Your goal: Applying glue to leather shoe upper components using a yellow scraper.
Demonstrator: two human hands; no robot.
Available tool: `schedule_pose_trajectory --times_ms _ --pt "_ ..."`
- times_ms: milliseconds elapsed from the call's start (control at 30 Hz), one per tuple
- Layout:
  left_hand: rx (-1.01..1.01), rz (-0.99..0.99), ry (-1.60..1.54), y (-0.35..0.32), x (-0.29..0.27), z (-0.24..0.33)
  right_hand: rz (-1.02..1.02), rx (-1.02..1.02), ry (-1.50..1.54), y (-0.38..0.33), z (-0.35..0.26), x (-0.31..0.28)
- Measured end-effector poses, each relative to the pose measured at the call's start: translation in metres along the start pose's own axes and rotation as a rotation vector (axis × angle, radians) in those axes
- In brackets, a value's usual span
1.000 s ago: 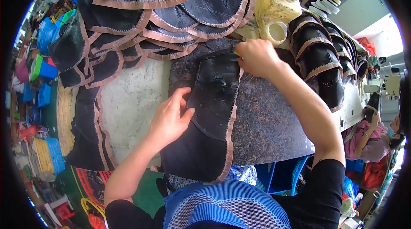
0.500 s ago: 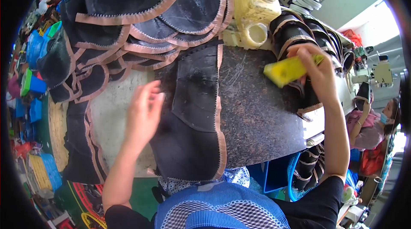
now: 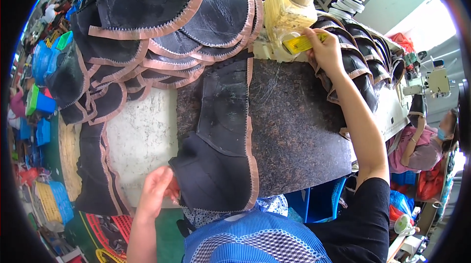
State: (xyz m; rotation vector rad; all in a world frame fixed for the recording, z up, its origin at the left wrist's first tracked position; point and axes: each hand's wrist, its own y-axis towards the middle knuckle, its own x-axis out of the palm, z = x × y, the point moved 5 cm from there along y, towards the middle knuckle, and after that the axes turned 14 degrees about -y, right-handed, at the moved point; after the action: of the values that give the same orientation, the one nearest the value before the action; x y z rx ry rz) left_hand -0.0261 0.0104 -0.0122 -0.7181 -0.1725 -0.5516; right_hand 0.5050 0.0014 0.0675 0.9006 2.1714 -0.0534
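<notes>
A long black piece with a brown zigzag-stitched edging (image 3: 221,174) lies lengthwise in front of me on a dark speckled board (image 3: 294,135). My left hand (image 3: 158,187) is at its near left edge, fingers curled round the edge, and that side is bent up a little. In my right hand (image 3: 325,52) is a flat yellow scraper-like blade (image 3: 300,44). Its tip is at the round mouth of a yellowed plastic glue container (image 3: 289,12), which has an upturned grey-white bottle neck on top. Part of the mouth is hidden by the blade.
Overlapping black brown-edged pieces (image 3: 147,5) are heaped at the far left. More curved pieces (image 3: 363,47) stand in rows at the right. A blue basket (image 3: 319,199) is below the board's near right edge. A person (image 3: 422,145) works by a sewing machine (image 3: 436,81) at far right.
My right hand has carried the yellow blade left and away from me to the container's mouth. My left hand has come nearer and taken the black piece's edge, lifting it slightly.
</notes>
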Motion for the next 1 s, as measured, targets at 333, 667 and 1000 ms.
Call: schedule_pose_trajectory --times_ms 333,667,1000 --pt "-0.006 0.011 -0.346 -0.002 0.030 -0.031 -0.689 0.200 0.398 -0.157 -0.097 0.045" --pt "0.514 0.137 -0.100 -0.009 0.048 -0.059 -0.617 -0.354 0.044 -0.240 -0.139 0.080" --pt "0.601 0.179 0.010 -0.011 0.052 -0.058 -0.253 -0.766 -0.050 -0.245 -0.158 0.099"
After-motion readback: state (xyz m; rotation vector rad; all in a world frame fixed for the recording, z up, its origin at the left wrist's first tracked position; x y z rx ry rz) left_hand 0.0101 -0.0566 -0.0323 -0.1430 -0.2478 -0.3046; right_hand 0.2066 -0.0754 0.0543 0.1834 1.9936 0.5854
